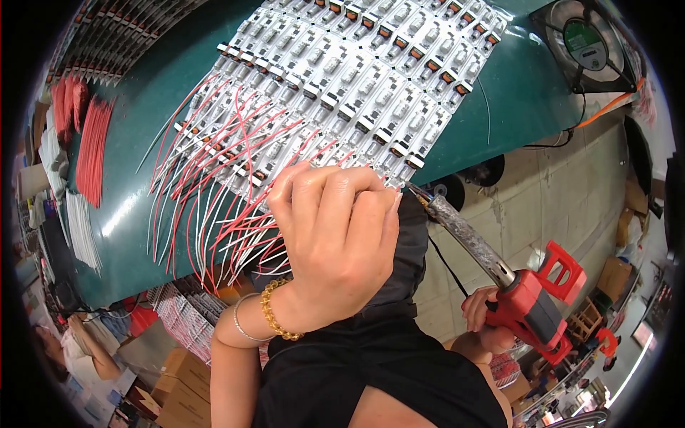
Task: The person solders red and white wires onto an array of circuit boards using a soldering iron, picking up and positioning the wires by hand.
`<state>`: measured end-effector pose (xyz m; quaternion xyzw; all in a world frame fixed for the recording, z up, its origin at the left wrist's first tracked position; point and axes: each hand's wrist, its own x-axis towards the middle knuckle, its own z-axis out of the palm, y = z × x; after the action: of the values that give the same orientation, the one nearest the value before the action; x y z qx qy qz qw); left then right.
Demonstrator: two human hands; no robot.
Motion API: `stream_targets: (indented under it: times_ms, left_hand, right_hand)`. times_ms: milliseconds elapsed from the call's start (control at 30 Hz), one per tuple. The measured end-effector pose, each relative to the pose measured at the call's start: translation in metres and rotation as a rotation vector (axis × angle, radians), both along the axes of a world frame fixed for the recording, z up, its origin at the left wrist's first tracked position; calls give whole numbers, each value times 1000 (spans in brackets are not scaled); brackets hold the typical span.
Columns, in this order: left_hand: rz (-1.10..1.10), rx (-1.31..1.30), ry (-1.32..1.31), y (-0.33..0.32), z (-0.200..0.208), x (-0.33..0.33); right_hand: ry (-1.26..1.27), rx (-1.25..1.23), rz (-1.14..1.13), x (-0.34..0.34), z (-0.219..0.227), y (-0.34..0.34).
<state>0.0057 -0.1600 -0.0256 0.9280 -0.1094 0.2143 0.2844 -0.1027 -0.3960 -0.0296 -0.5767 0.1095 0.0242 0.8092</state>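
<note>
My right hand grips a red and black soldering gun. Its long metal barrel points up and left, with the tip at the near right corner of a panel of circuit boards. My left hand is closed over that panel's near edge, its fingertips pinched close to the tip. What the fingertips hold is hidden under the hand. Red and white wires stick out from the panel's left part, some running under my left hand. White boards with small dark and orange components fill the panel in rows.
The panel lies on a green table. At the left are bundles of red wires and white wires, with more panels behind. A black fan stands far right. Cardboard boxes and another person are lower left.
</note>
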Motion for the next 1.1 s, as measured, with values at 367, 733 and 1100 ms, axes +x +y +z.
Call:
stream_targets:
  times_ms: [367,733,1100]
  left_hand:
    - [9,15,-18,1,2,0]
    - [-47,114,153,21,24,-3]
    - [-46,237,244,83,26,-49]
  right_hand:
    - [20,-28,-76,-4,3,4]
    - [-411,-158,261,31,-2,12]
    - [-520,-58,173,61,0,60]
